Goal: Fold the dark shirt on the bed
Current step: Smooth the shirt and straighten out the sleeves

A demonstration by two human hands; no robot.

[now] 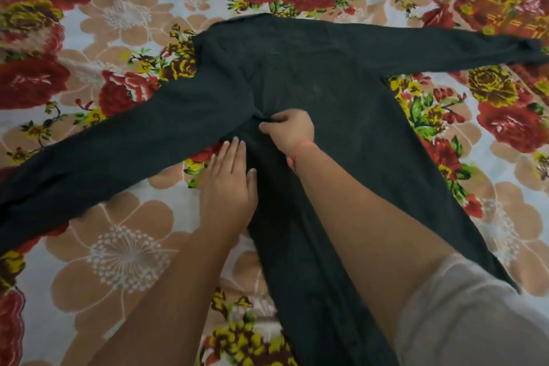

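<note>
Step in hand looks like folding the left side in: keep the left hand (227, 184) flat w/ fingers spread open, pinning the shirt edge, & draw the pinched cloth straight across so the fold line runs parallel to the body, no bunching at the armpit. Right hand (289, 132) has fingers closed, pinching a gather of the dark shirt (312, 74) near the left underarm. Shirt lies spread on the floral bed (124, 246), both sleeves out wide, body running toward the person, fabric soft, creased.
</note>
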